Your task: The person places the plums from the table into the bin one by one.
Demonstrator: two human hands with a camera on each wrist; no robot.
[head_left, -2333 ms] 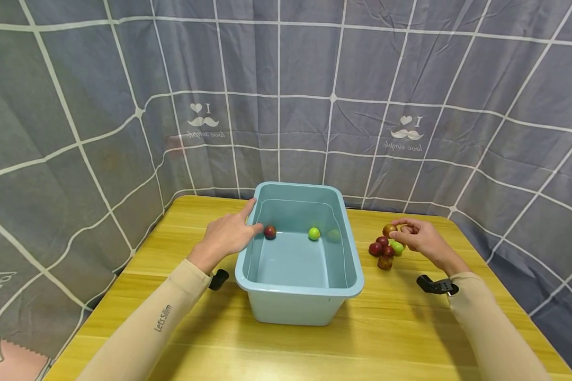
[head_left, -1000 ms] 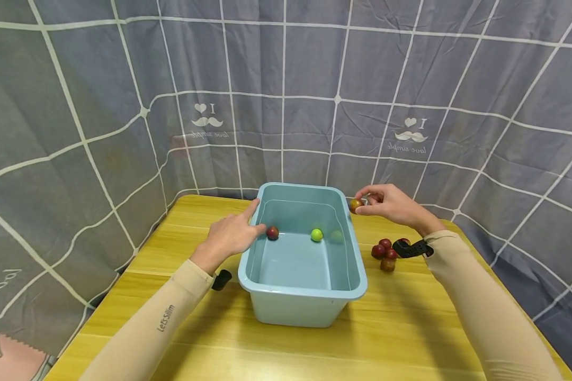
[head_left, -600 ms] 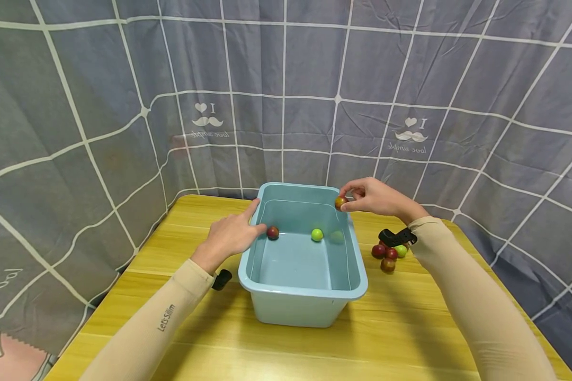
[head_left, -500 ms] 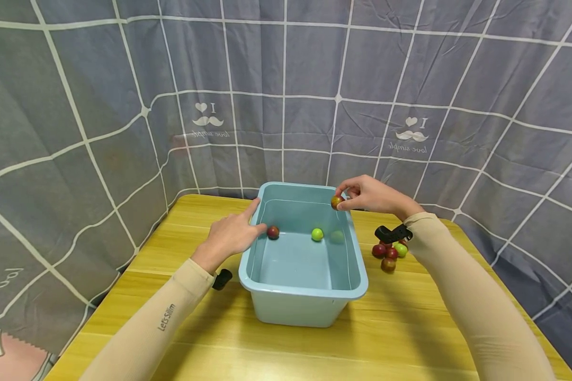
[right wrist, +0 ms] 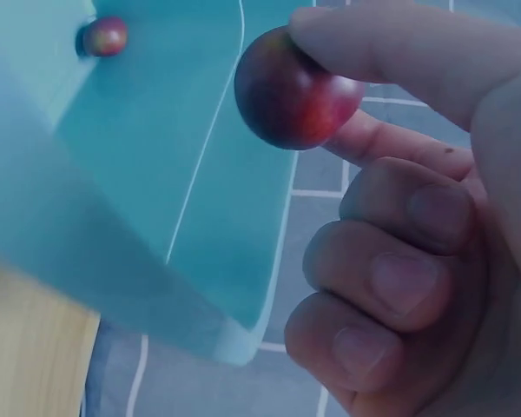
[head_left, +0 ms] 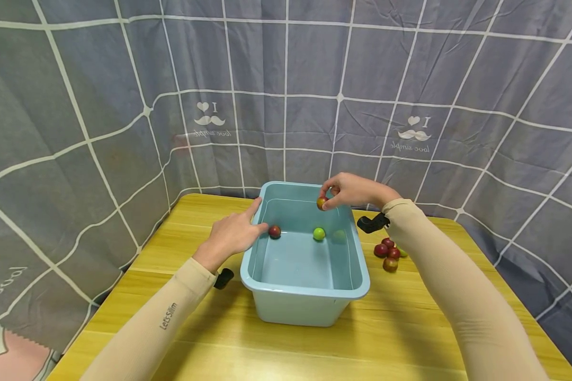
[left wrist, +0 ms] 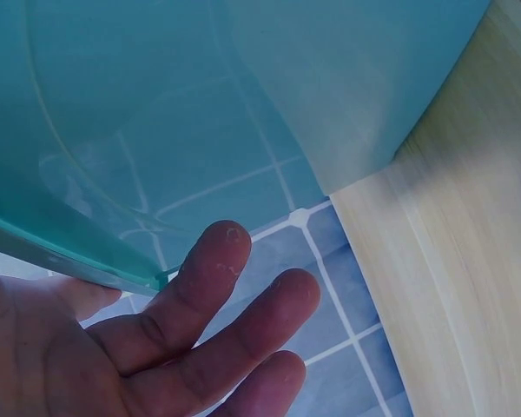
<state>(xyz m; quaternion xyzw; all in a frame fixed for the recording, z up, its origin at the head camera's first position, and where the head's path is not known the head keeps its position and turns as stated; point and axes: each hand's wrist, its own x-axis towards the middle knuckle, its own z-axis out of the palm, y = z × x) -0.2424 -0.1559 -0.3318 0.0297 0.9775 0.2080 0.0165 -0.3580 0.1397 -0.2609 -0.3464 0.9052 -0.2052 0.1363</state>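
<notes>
A light-blue plastic basin [head_left: 295,309] stands on the wooden table. My left hand [head_left: 231,233] holds its left rim, with the thumb over the edge; in the left wrist view several fingers [left wrist: 230,334] hang loosely outside the wall. My right hand [head_left: 352,191] pinches a red-and-yellow plum [head_left: 321,203] between thumb and index finger, above the basin's far right part. In the right wrist view the pinched plum [right wrist: 286,91] looks dark red, and the other fingers [right wrist: 373,278] curl into the palm. Inside the basin lie a dark red plum [head_left: 275,232] and a green plum [head_left: 319,234], apart.
Right of the basin, several dark red plums [head_left: 381,250] lie in a cluster on the table [head_left: 410,312], a green one [head_left: 401,252] partly hidden by the right sleeve. A grey checked curtain [head_left: 310,121] hangs behind the table and along its sides.
My right hand has picked a plum from the cluster, lifted it and carried it left over the basin's right rim. The left hand has stayed on the left rim.
</notes>
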